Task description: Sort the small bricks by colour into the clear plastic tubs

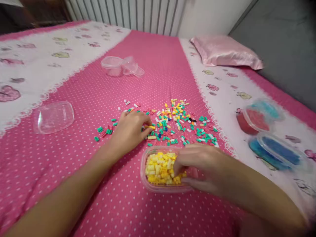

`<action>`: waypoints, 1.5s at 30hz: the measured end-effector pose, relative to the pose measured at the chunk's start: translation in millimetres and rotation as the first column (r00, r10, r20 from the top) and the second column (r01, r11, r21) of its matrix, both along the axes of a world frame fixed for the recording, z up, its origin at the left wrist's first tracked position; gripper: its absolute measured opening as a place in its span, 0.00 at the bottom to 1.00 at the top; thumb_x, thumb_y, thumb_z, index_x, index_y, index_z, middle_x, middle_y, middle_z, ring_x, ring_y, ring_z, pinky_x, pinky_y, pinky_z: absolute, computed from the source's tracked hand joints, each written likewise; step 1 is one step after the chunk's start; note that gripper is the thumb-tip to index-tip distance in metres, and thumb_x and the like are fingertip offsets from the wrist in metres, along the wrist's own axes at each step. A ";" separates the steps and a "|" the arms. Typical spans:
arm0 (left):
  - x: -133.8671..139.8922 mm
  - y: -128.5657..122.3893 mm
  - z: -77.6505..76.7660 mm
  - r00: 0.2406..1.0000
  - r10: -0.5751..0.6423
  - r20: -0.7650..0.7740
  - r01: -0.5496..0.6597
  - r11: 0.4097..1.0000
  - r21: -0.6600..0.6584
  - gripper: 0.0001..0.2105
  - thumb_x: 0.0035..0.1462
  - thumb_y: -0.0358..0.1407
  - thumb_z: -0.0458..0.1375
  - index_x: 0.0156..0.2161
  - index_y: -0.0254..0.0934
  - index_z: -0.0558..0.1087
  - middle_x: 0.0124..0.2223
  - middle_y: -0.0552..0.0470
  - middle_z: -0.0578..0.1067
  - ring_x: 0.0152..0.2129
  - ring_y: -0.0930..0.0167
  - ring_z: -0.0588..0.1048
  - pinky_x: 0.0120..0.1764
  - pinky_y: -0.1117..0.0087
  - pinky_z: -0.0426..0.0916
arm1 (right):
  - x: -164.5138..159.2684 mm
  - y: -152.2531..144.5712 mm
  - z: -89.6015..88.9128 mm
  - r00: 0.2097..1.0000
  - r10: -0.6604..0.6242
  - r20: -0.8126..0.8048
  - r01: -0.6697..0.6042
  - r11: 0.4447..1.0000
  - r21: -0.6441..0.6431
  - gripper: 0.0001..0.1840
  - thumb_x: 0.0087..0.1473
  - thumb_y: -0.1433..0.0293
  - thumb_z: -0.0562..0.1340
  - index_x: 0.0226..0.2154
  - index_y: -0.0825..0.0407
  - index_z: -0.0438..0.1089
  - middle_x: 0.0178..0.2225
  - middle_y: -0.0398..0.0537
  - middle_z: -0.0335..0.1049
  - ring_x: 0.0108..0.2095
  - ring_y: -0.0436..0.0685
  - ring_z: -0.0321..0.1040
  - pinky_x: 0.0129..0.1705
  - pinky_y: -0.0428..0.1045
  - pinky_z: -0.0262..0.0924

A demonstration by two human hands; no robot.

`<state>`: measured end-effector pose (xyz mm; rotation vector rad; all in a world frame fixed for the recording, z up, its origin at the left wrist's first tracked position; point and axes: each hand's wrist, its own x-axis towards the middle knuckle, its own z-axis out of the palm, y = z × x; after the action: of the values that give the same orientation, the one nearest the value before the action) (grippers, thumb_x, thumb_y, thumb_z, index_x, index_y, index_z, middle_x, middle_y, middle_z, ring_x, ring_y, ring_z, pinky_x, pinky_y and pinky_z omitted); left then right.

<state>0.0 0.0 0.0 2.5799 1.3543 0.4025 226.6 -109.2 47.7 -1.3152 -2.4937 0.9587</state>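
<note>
A clear plastic container (143, 174) stands on the bedspread, heaped with small yellow toy bricks (159, 168). My right hand (201, 164) reaches over its right side, fingers bent down among the yellow bricks. A gap shows between thumb and fingers, and nothing plainly sits between them; the hand is slightly blurred. Beyond the container, loose toy bricks (181, 123) in green, red, white, yellow and a few blue and black lie scattered. My left hand (130, 130) rests at the left of this spread, thumb and forefinger closed on a yellow brick (150, 127).
A clear lid (54, 117) lies at the left. Farther back are clear empty tubs (115, 65). On the right stand a container of red pieces (254, 120), one of blue pieces (280, 151) and a teal one (268, 108). A pink pillow (225, 51) lies behind, beside a grey wall.
</note>
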 end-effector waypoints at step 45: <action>2.1 -4.2 5.3 0.979 0.172 -0.112 -0.160 0.981 0.113 0.09 0.64 0.39 0.56 0.41 0.38 0.78 0.41 0.45 0.78 0.42 0.58 0.73 0.45 0.58 0.61 | 0.2 19.6 3.4 0.959 -0.113 -0.259 0.193 0.931 0.311 0.07 0.60 0.75 0.62 0.35 0.48 0.75 0.33 0.40 0.78 0.34 0.51 0.72 0.39 0.47 0.61</action>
<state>2.1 -4.2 5.3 2.6200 1.6402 0.3557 226.7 -89.6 51.1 -1.1878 -2.2106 0.5849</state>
